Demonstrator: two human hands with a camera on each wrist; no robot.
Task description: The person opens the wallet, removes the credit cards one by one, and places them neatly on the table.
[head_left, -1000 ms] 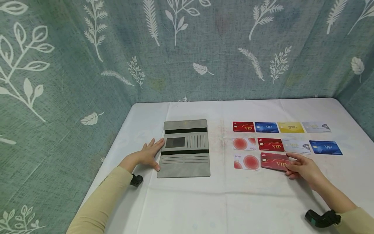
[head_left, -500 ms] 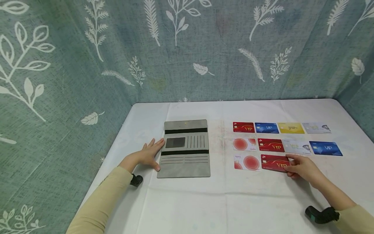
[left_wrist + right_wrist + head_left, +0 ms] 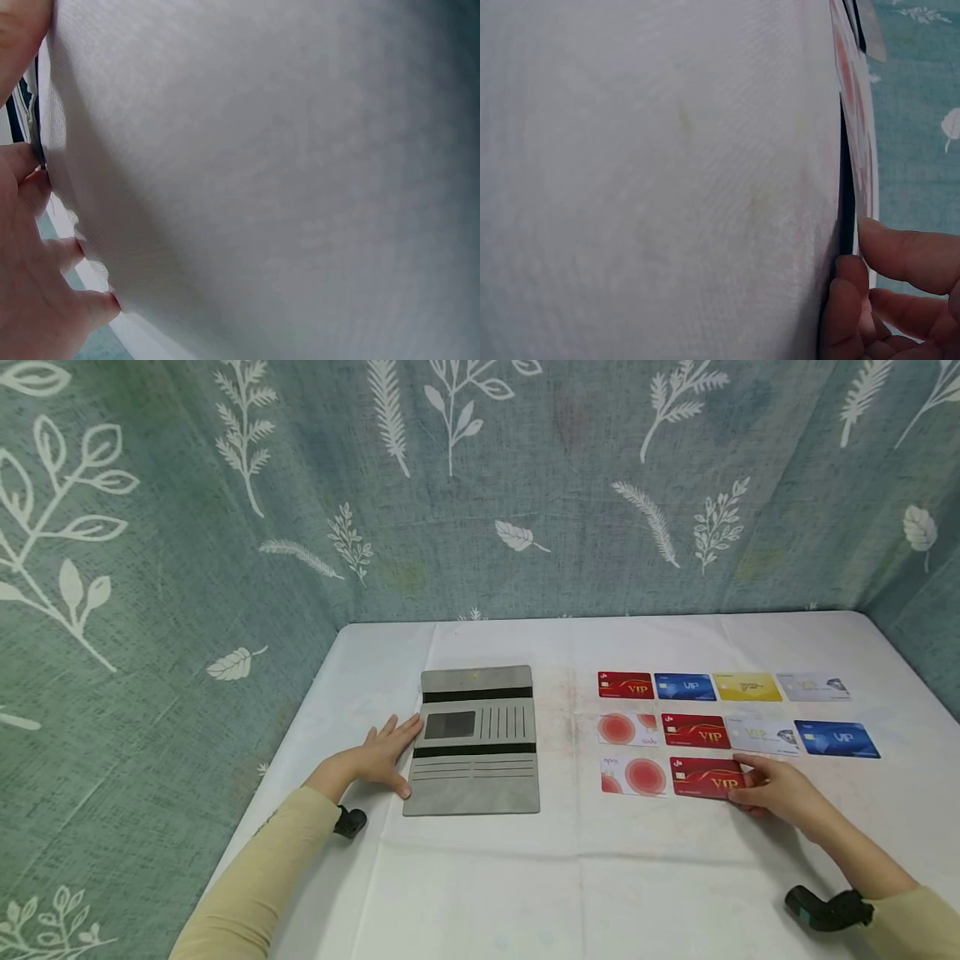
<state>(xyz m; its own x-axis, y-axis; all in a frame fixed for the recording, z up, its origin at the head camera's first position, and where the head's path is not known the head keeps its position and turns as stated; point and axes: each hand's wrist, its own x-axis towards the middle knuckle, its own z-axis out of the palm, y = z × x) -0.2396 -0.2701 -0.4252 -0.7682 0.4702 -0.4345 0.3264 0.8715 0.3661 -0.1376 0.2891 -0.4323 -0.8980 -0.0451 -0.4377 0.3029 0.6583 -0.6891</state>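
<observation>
My right hand pinches the right end of a red VIP bank card in the front row of cards. In the right wrist view the thumb lies on the card's upper side, fingers curled beneath, over a dark strip below the near edge. On the other side, my left hand rests with spread fingers against the left edge of an unfolded grey wallet. The wallet lies flat, showing card slots, a dark window pocket and two black bands. The left wrist view shows those fingertips on the white cloth.
Beside the red card lies a white card with a pink circle. Behind are two rows of cards, among them a yellow card and a blue card. A white cloth covers the table; a patterned curtain hangs behind.
The red card, slightly raised a second ago, has come down a little beside the pink-circle card. My right hand shifted slightly with it. The left hand and wallet have stayed put.
</observation>
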